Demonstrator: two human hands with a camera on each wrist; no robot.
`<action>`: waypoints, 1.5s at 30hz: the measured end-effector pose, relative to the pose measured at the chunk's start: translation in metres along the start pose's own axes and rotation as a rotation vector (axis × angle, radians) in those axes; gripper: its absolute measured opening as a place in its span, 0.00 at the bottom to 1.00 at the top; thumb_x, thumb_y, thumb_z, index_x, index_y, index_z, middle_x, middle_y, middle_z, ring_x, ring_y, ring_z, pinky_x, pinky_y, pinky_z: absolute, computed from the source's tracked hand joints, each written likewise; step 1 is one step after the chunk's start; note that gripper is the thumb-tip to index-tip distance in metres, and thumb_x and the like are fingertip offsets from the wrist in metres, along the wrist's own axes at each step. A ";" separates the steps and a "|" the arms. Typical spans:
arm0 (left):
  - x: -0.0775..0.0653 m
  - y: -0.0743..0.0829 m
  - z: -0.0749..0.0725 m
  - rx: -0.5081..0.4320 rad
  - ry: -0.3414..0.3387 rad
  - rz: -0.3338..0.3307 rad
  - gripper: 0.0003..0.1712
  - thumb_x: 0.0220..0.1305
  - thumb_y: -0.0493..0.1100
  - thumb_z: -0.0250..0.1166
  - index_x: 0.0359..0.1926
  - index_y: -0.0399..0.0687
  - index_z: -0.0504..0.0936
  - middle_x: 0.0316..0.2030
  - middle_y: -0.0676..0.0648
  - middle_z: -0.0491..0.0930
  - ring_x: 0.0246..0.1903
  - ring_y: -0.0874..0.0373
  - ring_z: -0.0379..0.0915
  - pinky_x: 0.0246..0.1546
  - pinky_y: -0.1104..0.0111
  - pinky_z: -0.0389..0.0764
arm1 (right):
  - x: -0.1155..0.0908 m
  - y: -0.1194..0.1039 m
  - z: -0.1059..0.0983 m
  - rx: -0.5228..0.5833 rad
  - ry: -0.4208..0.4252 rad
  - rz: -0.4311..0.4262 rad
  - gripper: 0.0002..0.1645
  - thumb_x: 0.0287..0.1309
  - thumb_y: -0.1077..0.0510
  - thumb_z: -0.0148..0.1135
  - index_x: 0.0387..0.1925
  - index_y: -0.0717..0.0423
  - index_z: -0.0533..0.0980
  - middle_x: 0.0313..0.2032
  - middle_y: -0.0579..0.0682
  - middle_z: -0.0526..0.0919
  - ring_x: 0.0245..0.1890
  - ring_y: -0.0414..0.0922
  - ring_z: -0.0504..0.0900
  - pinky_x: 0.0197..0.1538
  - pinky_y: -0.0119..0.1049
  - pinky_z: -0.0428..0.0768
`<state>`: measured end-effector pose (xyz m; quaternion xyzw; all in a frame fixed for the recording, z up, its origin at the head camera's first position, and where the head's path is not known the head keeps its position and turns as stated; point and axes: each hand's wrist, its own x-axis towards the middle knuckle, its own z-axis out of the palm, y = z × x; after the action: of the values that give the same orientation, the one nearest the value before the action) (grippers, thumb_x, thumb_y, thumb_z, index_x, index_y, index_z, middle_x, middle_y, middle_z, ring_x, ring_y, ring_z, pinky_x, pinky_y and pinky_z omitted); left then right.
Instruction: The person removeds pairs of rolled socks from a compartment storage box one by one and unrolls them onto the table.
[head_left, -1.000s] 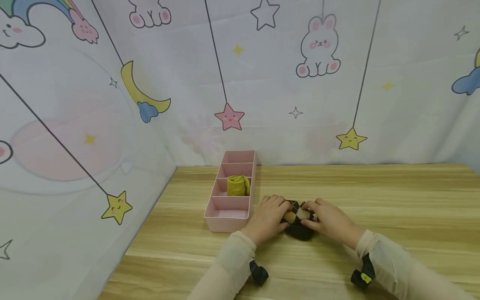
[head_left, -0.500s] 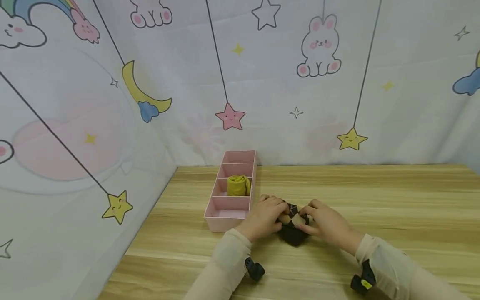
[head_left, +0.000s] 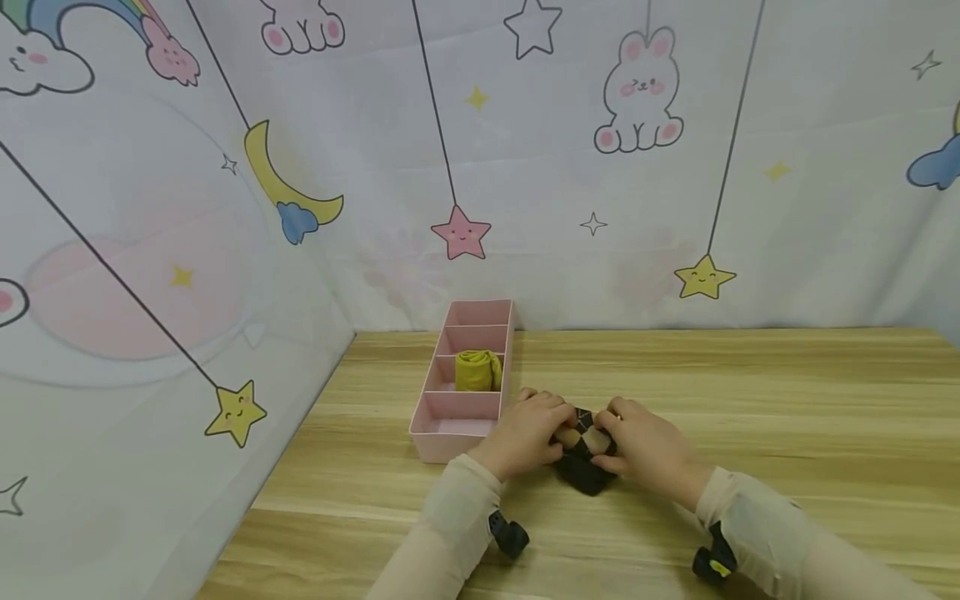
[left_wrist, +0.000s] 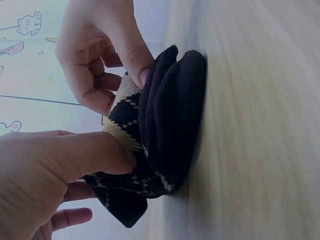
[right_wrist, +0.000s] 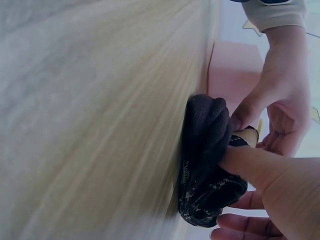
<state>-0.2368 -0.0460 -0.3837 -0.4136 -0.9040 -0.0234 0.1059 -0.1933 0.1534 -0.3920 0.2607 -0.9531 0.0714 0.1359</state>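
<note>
A folded black knit sock with a beige diamond pattern lies on the table between my two hands. Its black end faces me, and in the left wrist view the doubled black layers rest against the tabletop. My left hand pinches the patterned part from the left, thumb on the near side. From the right, my right hand grips the same part with thumb and fingers. The right wrist view shows the sock's folded edges with loose threads. Fingertips behind the sock are partly hidden.
Left of my hands stands a pink divided box with several compartments in a row. A rolled yellow cloth sits in one of them. The wooden table meets a printed fabric backdrop at its far edge.
Both hands and the sock have shifted slightly left and toward me. My right hand has closed in a little toward the left over the last half second.
</note>
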 end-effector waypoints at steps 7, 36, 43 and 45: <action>0.000 0.000 -0.003 -0.014 -0.008 -0.025 0.16 0.54 0.48 0.71 0.44 0.54 0.79 0.44 0.55 0.81 0.50 0.60 0.75 0.56 0.65 0.69 | 0.005 0.000 -0.001 -0.061 -0.014 -0.023 0.20 0.49 0.49 0.72 0.39 0.55 0.77 0.35 0.47 0.75 0.32 0.40 0.74 0.29 0.31 0.75; -0.027 0.021 0.012 -0.009 0.187 0.037 0.11 0.55 0.55 0.70 0.35 0.57 0.85 0.32 0.60 0.82 0.34 0.68 0.77 0.35 0.77 0.76 | 0.018 0.005 -0.013 0.044 -0.030 0.102 0.13 0.54 0.51 0.68 0.38 0.54 0.80 0.33 0.46 0.78 0.28 0.39 0.77 0.29 0.35 0.78; -0.028 0.021 0.014 -0.030 0.137 0.069 0.08 0.56 0.54 0.69 0.33 0.59 0.86 0.33 0.61 0.83 0.36 0.68 0.77 0.40 0.77 0.76 | 0.021 0.010 -0.012 0.055 -0.021 0.110 0.15 0.54 0.50 0.68 0.39 0.56 0.80 0.33 0.47 0.79 0.27 0.40 0.77 0.28 0.36 0.78; -0.028 0.021 0.015 -0.033 0.133 0.079 0.08 0.56 0.54 0.69 0.33 0.59 0.87 0.33 0.61 0.83 0.36 0.68 0.77 0.41 0.77 0.75 | 0.023 0.011 -0.011 0.051 -0.016 0.115 0.16 0.54 0.50 0.68 0.40 0.57 0.80 0.33 0.48 0.79 0.28 0.42 0.78 0.28 0.37 0.79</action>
<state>-0.2061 -0.0510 -0.4051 -0.4481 -0.8774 -0.0615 0.1597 -0.2156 0.1544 -0.3753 0.2095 -0.9655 0.1011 0.1173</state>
